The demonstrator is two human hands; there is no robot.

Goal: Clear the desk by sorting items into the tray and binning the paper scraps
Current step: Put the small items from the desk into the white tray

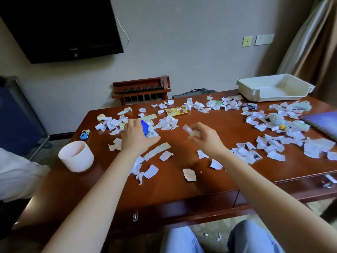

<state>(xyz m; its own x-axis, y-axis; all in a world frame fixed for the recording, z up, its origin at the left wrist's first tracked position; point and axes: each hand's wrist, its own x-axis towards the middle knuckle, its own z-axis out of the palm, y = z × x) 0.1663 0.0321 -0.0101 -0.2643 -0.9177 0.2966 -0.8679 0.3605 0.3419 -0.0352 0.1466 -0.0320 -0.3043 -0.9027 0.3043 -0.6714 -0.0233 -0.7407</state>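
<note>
Brown wood makes up the big desk [182, 190], and torn white paper scraps [273, 148] lie all over it. High on the wall at the far left hangs a dark screen [60, 28].

Near the desk's left corner stands a pink ribbed tub [76, 157], upright, with its open mouth facing up. Just behind it sits a little blue toy car [85, 134], lying slantwise on the bare wood.

The left hand [135, 139] is over a heap of scraps. Its fingers and thumb are curled round a blue and white packet [148, 131]. The packet's blue pointy end points away toward the wall, and its wide white end comes toward the near right, so its long side runs from far left to near right. Just this side of the hand lies a long paper strip [157, 150], slanting from near left up to far right.

Farther back, a yellow packet [176, 110] lies flat among the scraps, with its long side going left to right.

The right hand [207, 139] is lifted over the middle of the desk. Its thumb and fingertips pinch a small pale thing [190, 130] — it is too blurry to tell what it is.

At the far right corner sits the white tray [259, 94]. Its long side runs left to right, and its low open side faces the near edge of the desk. A small toy van [251, 106] rests among the scraps just in front of it. At the right edge lies a purple notebook [322, 123] — its spiral edge runs along the side that faces the near left.
</note>
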